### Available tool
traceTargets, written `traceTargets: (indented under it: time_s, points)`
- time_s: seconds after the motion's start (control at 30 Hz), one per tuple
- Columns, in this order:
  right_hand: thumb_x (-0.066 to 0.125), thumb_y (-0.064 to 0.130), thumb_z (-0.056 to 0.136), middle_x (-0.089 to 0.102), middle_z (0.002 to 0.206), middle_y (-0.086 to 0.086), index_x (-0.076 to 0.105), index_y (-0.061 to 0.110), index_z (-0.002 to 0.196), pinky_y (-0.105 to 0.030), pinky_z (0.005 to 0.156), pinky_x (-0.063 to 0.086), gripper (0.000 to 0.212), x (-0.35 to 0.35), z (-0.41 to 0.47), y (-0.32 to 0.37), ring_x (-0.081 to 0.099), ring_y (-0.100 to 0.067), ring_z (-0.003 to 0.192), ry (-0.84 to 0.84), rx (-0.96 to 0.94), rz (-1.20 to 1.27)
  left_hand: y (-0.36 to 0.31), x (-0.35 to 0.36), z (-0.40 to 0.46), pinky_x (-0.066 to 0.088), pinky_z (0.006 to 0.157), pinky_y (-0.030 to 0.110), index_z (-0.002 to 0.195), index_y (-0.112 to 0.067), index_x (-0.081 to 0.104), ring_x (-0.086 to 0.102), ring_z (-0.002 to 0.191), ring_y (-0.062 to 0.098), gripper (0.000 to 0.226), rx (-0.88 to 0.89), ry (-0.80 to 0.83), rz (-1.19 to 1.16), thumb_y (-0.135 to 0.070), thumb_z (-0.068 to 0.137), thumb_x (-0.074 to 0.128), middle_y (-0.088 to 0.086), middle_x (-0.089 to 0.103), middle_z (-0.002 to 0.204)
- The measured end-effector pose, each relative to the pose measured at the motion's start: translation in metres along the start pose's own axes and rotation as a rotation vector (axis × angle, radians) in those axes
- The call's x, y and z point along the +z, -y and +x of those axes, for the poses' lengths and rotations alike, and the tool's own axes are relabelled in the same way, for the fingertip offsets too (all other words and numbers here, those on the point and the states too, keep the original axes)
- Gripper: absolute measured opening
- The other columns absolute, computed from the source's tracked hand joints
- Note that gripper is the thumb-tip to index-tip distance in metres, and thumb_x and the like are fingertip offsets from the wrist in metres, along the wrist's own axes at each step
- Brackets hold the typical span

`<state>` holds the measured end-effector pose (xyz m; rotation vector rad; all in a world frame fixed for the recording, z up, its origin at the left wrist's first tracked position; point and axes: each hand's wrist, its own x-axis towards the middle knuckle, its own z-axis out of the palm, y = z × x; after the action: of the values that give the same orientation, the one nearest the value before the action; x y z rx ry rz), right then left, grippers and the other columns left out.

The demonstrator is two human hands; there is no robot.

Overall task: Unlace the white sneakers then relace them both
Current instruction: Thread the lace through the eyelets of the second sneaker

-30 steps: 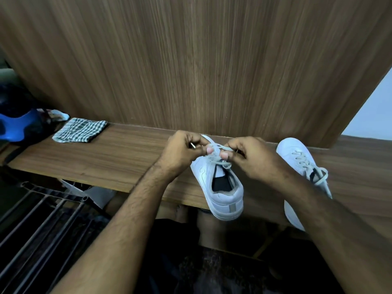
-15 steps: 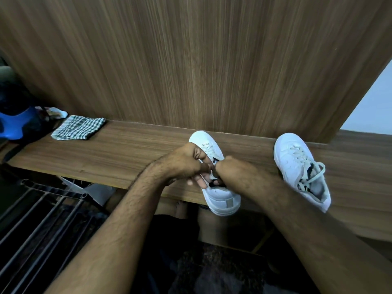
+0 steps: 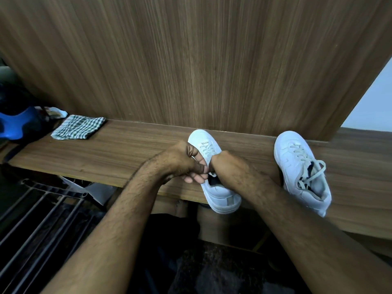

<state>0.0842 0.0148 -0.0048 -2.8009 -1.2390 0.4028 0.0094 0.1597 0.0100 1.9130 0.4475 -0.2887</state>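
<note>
Shelf front edge | our left hand (image 3: 182, 161) pinched the near sneaker (image 3: 214, 177) lace (image 3: 212, 174); right hand (image 3: 220, 160) grip hidden | lace looked limp, light; best held by its tip

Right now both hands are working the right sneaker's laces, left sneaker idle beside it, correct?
No, swapped. The head view shows both hands at the left sneaker; the right sneaker sits idle beside it on the shelf.
</note>
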Motion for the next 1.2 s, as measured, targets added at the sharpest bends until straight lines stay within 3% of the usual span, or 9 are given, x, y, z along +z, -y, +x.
traceTargets:
  time_s: [0.27,0.4,0.53,0.67,0.8,0.93,1.0,1.1,1.2]
  points:
    - [0.081,0.018,0.083,0.075,0.076,0.01,0.079,0.026,0.087,-0.029,0.075,0.058,0.01,-0.028,-0.023,-0.02,0.07,-0.004,0.072,-0.19,0.042,0.352,0.007,-0.007,0.008,0.041,0.044,0.021,0.085,-0.008,0.065,0.053,0.048,0.007,0.025,0.085,-0.107,0.139,-0.007,0.076,0.088,0.002,0.061,0.064]
    - [0.084,0.024,0.082,0.073,0.081,0.006,0.073,0.019,0.092,-0.032,0.08,0.056,0.016,-0.027,-0.024,-0.036,0.068,-0.012,0.079,-0.139,0.164,0.316,0.007,-0.003,0.013,0.041,0.044,0.02,0.092,-0.009,0.063,0.055,0.057,0.013,0.039,0.114,-0.11,0.155,-0.015,0.069,0.094,0.003,0.062,0.072]
    - [0.079,0.035,0.086,0.067,0.085,0.0,0.063,0.016,0.089,-0.03,0.061,0.041,0.025,-0.018,-0.02,-0.034,0.059,-0.017,0.076,0.037,0.183,0.231,0.01,0.006,0.017,0.044,0.053,0.028,0.099,-0.016,0.058,0.062,0.065,0.016,0.049,0.062,-0.038,0.258,-0.029,0.068,0.095,0.004,0.068,0.078]
    - [0.079,0.032,0.084,0.067,0.089,-0.003,0.058,0.019,0.083,-0.031,0.065,0.042,0.026,-0.016,-0.015,-0.031,0.06,-0.02,0.084,-0.021,0.221,0.137,0.008,0.012,0.02,0.04,0.046,0.019,0.101,-0.014,0.057,0.061,0.061,0.013,0.048,0.089,-0.162,0.389,-0.034,0.074,0.091,0.003,0.069,0.084]
    - [0.082,0.04,0.078,0.063,0.086,0.002,0.048,0.025,0.074,-0.037,0.072,0.05,0.038,-0.006,-0.01,-0.024,0.062,-0.021,0.082,-0.157,0.229,0.174,0.005,0.019,0.027,0.046,0.05,0.024,0.099,-0.014,0.059,0.066,0.064,0.016,0.035,0.107,-0.289,0.431,-0.035,0.083,0.082,0.005,0.071,0.089]
    - [0.081,0.046,0.078,0.064,0.097,0.0,0.05,0.024,0.101,-0.036,0.071,0.044,0.044,0.001,-0.006,-0.017,0.063,-0.026,0.089,-0.227,0.19,0.134,0.005,0.021,0.032,0.06,0.067,0.034,0.09,-0.015,0.063,0.071,0.071,0.019,0.031,0.138,-0.364,0.471,-0.036,0.08,0.083,0.003,0.072,0.083]
    - [0.085,0.046,0.074,0.059,0.091,0.006,0.048,0.025,0.103,-0.036,0.071,0.042,0.051,0.0,-0.003,-0.02,0.058,-0.022,0.086,-0.181,0.182,0.171,0.005,0.02,0.033,0.059,0.07,0.035,0.086,-0.017,0.064,0.07,0.075,0.018,0.031,0.132,-0.376,0.494,-0.038,0.077,0.084,0.002,0.071,0.083]
    - [0.085,0.043,0.076,0.058,0.082,0.01,0.048,0.025,0.091,-0.034,0.07,0.042,0.043,-0.005,-0.002,-0.034,0.058,-0.018,0.083,-0.025,0.124,0.31,0.004,0.02,0.032,0.059,0.064,0.031,0.083,-0.012,0.064,0.072,0.068,0.017,0.031,0.113,-0.348,0.428,-0.034,0.079,0.085,0.003,0.074,0.08]
    - [0.067,0.045,0.094,0.066,0.081,0.008,0.06,0.026,0.096,-0.032,0.068,0.046,0.02,-0.011,-0.008,-0.045,0.062,-0.016,0.079,-0.093,0.075,0.408,-0.001,0.019,0.026,0.045,0.043,0.018,0.082,-0.007,0.066,0.068,0.057,0.013,0.029,0.066,-0.289,0.197,-0.033,0.092,0.075,0.004,0.075,0.071]
